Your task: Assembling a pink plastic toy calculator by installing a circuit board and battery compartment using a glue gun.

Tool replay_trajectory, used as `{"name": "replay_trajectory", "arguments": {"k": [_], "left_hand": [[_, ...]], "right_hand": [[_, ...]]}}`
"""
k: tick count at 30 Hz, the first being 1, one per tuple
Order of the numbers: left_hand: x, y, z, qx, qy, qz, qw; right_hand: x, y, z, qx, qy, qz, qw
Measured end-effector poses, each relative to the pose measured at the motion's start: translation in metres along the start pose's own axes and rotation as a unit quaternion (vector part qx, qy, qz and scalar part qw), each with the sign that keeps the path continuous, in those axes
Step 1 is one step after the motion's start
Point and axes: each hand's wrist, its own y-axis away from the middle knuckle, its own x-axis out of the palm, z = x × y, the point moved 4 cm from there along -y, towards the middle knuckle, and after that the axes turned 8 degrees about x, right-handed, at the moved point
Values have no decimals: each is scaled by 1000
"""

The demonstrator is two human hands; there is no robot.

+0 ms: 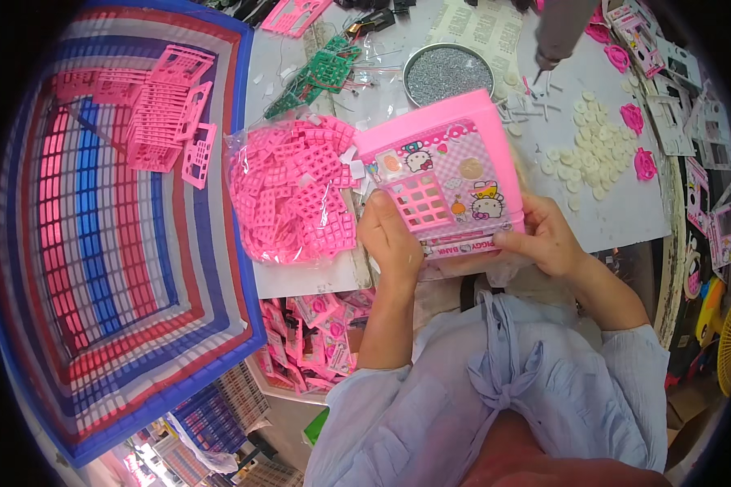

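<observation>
Over the near edge of the white worktable (625, 219), a pink plastic toy casing (443, 174) is tilted between my two hands. Its face bears a cartoon-cat sticker and a grid of square holes. My left hand (392, 243) grips the lower left edge, thumb pointing up along it. My right hand (548, 239) closes on the lower right corner with its thumb on the front. Fingers behind the casing are hidden. Just left of it lies a clear plastic bag (292, 195) full of pink keypad pieces.
Pink grid panels (158, 122) sit in a blue-rimmed crate (248, 235) at left. Behind the casing are a tin (448, 77) of small metal parts and green circuit boards (329, 69). A power screwdriver (556, 40) hangs above, near white discs (593, 146). Pink parts (317, 333) fill a box below.
</observation>
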Motion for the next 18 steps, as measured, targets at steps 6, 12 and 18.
{"name": "replay_trajectory", "arguments": {"k": [6,12,18], "left_hand": [[-6,-32,-18,-40,91,11,995],[-9,-46,-67,216,23,167,962],[-2,-24,-45,361,-179,426,810]], "right_hand": [[-13,6,6,44,29,21,998],[-44,-23,54,-90,320,-33,942],[-73,-37,55,-213,624,-4,752]]}}
